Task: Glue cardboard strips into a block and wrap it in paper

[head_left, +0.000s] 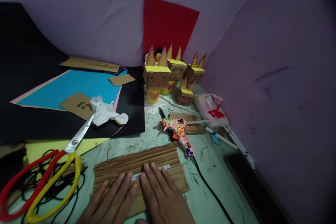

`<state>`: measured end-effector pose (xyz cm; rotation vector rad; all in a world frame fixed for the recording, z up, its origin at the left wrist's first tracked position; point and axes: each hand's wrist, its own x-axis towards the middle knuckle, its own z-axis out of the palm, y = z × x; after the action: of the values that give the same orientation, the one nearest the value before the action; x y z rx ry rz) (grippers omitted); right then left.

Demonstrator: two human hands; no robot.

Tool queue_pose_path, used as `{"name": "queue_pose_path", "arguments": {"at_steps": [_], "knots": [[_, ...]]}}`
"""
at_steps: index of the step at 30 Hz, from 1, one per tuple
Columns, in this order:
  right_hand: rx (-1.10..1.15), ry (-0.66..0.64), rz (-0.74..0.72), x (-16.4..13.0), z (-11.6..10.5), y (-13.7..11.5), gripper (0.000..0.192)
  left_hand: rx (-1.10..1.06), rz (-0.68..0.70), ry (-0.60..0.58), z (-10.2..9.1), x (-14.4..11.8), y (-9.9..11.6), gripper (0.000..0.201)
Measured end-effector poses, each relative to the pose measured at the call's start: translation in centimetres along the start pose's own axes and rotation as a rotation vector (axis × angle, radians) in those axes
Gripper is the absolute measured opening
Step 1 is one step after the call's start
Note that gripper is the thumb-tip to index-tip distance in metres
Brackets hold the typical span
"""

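Both of my hands lie flat, side by side, on a brown corrugated cardboard piece [147,161] at the near edge of the table. My left hand [111,201] presses its left half with fingers spread. My right hand [164,196] presses its right half. A thin white strip or ruler [164,168] lies on the cardboard under my fingertips. Neither hand grips anything.
Red-and-yellow scissors [55,168] lie at the left over black cord. A patterned glue gun [178,131] with a black cable sits just beyond the cardboard. Coloured paper sheets [76,85], crumpled tissue [106,113], cardboard box figures [162,73], pens [236,140] and a red sheet [165,26] stand by the wall.
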<state>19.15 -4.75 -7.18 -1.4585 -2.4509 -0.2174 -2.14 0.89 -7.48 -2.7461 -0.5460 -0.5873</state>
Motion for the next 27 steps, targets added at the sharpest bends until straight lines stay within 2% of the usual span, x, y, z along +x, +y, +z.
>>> {"name": "queue_pose_path", "arguments": {"at_steps": [3, 6, 10, 15, 18, 24, 27], "knots": [[0.085, -0.114, -0.006, -0.1, -0.8, 0.1, 0.074, 0.007, -0.063, -0.014, -1.2, 0.6, 0.4, 0.061], [0.141, -0.145, -0.014, -0.2, -1.3, 0.1, 0.075, 0.045, -0.124, -0.048, -2.4, 1.3, 1.0, 0.072], [0.187, -0.115, -0.007, -0.3, -1.7, 0.0, 0.074, 0.039, -0.172, -0.086, -3.5, 1.6, 1.7, 0.069], [0.209, -0.109, 0.002, -0.3, -2.1, -0.3, 0.065, 0.007, -0.257, -0.132, -3.4, 1.0, 2.3, 0.061], [0.224, -0.115, 0.026, -0.2, -2.3, -0.4, 0.061, 0.005, -0.249, -0.16, -3.1, 0.7, 2.4, 0.063], [0.259, -0.163, 0.047, 0.2, -2.8, -0.5, 0.062, -0.034, -0.251, -0.139, -3.1, 0.5, 2.4, 0.065], [0.236, -0.177, 0.058, 0.3, -2.9, -0.3, 0.062, -0.04, -0.254, -0.178, -3.4, 0.3, 2.4, 0.063]]}}
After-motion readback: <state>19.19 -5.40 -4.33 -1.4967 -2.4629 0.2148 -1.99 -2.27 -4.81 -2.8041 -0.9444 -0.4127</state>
